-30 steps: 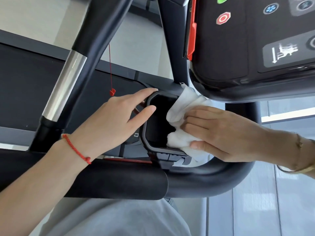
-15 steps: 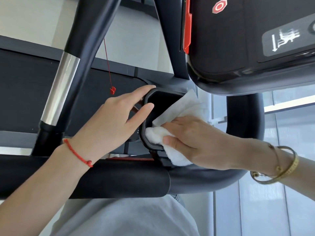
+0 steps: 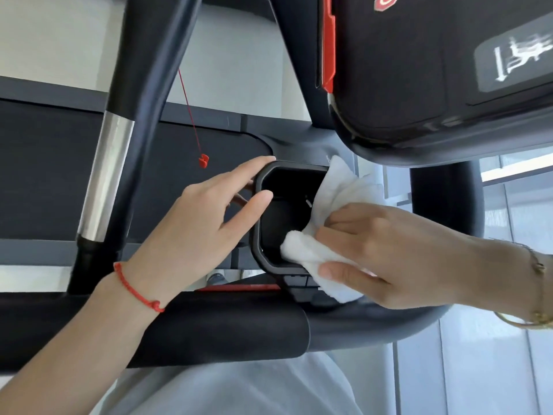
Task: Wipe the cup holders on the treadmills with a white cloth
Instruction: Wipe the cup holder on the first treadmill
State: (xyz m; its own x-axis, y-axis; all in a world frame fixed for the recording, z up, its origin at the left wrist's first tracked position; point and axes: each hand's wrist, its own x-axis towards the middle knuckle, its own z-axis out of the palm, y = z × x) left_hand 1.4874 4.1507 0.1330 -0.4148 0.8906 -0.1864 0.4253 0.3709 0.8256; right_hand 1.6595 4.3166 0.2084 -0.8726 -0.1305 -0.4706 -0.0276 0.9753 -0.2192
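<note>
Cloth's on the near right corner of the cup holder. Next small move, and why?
Probably sweep the white cloth leftward along the near wall of the cup holder. The right hand presses it at the near right corner, while the left side looks untouched. The left hand steadies the far left rim.

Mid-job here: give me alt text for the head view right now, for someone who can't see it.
A right hand presses a bunched white cloth into the black cup holder of a treadmill, wiping its right side. The left hand, red string bracelet at the wrist, rests straight fingers on the holder's left rim, below the console.
</note>
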